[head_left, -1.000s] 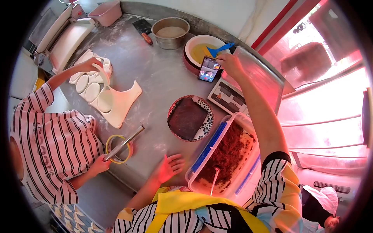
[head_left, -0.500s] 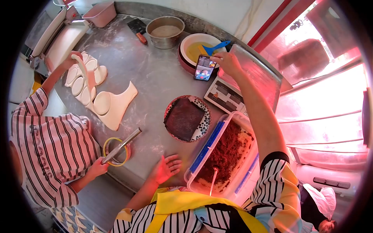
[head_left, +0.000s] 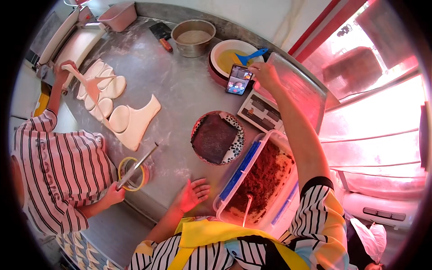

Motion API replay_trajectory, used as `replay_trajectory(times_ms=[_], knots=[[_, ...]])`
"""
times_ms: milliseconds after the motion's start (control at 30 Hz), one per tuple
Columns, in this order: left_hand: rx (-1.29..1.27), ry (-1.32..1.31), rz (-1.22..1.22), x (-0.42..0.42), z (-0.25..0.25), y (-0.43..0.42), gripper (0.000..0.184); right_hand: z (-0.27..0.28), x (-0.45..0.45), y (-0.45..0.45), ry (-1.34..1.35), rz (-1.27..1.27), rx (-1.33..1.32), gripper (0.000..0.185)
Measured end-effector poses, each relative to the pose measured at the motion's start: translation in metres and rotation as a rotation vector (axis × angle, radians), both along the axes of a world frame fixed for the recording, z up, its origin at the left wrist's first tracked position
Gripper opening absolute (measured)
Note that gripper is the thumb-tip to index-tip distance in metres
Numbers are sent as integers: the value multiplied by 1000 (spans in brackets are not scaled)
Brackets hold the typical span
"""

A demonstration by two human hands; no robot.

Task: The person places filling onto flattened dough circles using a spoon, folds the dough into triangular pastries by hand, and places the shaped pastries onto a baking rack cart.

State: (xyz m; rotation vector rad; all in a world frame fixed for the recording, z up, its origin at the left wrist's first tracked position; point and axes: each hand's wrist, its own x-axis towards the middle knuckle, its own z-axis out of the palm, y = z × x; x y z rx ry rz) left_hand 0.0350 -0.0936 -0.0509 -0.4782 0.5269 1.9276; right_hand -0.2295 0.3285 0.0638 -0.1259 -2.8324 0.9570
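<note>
My right hand [head_left: 266, 75] is at the upper right edge of a smartphone [head_left: 239, 80], its fingers closed against that edge. The lit phone stands tilted against a white bowl [head_left: 217, 50] of yellow liquid, across which lies a blue-handled brush [head_left: 252, 56]. My left hand [head_left: 195, 195] is open, palm up and holding nothing, near the counter's front edge. Between my hands sits a round patterned bowl [head_left: 237, 150] with a dark square sheet [head_left: 213, 137] over it. Beside it stands a clear plastic tub [head_left: 220, 210] of dark red crumbly filling [head_left: 258, 184] with a spoon handle [head_left: 247, 210] sticking out.
On the left a co-worker in a striped shirt [head_left: 63, 166] lifts a dough strip [head_left: 92, 87] off cut rounds and holds a metal bar [head_left: 139, 164] by a yellow ring [head_left: 120, 170]. A scale [head_left: 258, 111], metal pot [head_left: 193, 39] and cleaver [head_left: 160, 33] lie around the counter.
My right hand has drawn slightly right along the phone's edge. The co-worker has pulled the dough strip further up and left and tilted the metal bar. My left hand stays still.
</note>
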Motion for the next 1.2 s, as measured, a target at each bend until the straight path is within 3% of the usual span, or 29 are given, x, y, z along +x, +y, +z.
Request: replay_trajectory(times_ms=[67, 100, 167, 200, 267, 333, 567, 733, 967, 1200], knots=[[20, -1, -8, 2, -2, -3, 63, 2, 1, -2, -6, 6, -6, 19], [33, -4, -5, 3, -5, -3, 63, -17, -5, 11, 185, 209, 283, 20], [32, -3, 0, 1, -4, -4, 65, -44, -21, 41, 386, 401, 539, 22], [51, -11, 12, 3, -4, -6, 65, -49, -21, 36, 371, 390, 522, 24], [103, -13, 19, 1, -6, -6, 64, -4, -4, -2, 46, 7, 44, 27], [95, -18, 16, 2, -6, -6, 63, -4, -6, -3, -36, -23, -8, 34], [79, 10, 6, -2, -8, -3, 61, -15, -15, 1, 118, 58, 72, 32], [45, 24, -6, -1, -6, -2, 61, 3, -7, -13, 37, 26, 94, 36], [12, 60, -21, -2, -2, -6, 60, -6, -3, 5, 263, 67, 130, 42], [-80, 158, 70, -34, 26, -34, 52, 42, 68, 5, 335, -25, 51, 44]])
